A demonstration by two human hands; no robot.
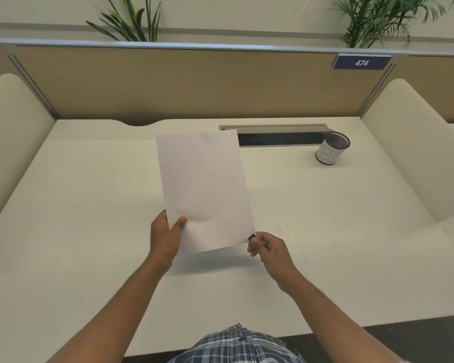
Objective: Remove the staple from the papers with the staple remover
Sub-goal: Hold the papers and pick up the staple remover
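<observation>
White papers [205,189] are held up above the desk, tilted slightly left. My left hand [167,235] pinches their lower left corner, thumb on the front. My right hand [269,251] is closed around a small dark staple remover [251,237], whose tip touches the papers' lower right corner. Most of the remover is hidden inside the fingers. No staple can be made out.
A mesh pen cup [332,149] with a white label stands at the back right of the cream desk [89,205]. Beside it lies an open cable tray [278,136]. A tan partition [181,82] closes the back; padded dividers flank both sides.
</observation>
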